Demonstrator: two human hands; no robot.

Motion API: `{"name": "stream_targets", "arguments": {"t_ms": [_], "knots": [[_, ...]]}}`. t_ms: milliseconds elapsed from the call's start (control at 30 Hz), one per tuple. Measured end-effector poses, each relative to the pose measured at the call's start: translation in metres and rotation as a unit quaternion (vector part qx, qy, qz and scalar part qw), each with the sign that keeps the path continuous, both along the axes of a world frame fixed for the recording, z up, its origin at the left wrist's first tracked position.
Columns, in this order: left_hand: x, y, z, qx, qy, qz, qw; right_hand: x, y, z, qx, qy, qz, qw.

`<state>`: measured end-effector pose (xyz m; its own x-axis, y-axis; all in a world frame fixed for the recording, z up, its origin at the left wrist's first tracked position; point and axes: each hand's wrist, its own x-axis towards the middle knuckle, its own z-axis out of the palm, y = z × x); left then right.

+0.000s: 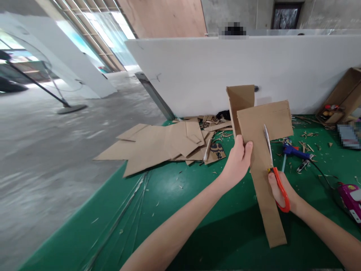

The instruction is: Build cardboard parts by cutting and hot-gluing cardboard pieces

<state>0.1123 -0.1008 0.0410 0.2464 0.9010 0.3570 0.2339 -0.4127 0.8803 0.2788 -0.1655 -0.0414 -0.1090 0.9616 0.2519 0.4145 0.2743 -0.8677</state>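
My left hand (238,160) grips a piece of brown cardboard (261,150) by its left edge, thumb in front. The cardboard is held up above the table, with a wide upper part, a folded flap behind it and a long strip hanging down. My right hand (282,190) is closed around the orange handle of a pair of scissors (279,188). Their blade points upward and lies against the front of the cardboard, near its right side. Part of the lower blade is hidden, so I cannot tell how far the scissors are spread.
Flat cardboard sheets (158,145) and scraps pile at the left of the green table (169,199). A blue glue gun (296,152), a purple device (351,199) and a cardboard box (340,98) are on the right. A white partition (197,75) stands behind; a person's head shows above it.
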Motion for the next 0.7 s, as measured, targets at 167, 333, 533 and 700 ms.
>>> {"name": "stream_targets", "arguments": {"t_ms": [167, 333, 533, 700], "knots": [[-0.001, -0.001, 0.004, 0.001, 0.010, -0.005, 1.000, 0.001, -0.001, 0.002, 0.015, 0.007, 0.019, 1.000], [-0.006, -0.001, 0.007, 0.005, 0.017, -0.029, 0.999, 0.003, 0.000, 0.007, 0.056, -0.011, 0.032, 0.998], [-0.009, 0.002, 0.013, -0.022, -0.034, -0.058, 0.997, 0.004, 0.003, 0.013, 0.118, -0.049, 0.019, 0.992], [-0.008, 0.005, 0.014, -0.046, -0.074, -0.046, 0.995, 0.000, 0.002, 0.017, 0.127, -0.056, 0.036, 0.990]]}}
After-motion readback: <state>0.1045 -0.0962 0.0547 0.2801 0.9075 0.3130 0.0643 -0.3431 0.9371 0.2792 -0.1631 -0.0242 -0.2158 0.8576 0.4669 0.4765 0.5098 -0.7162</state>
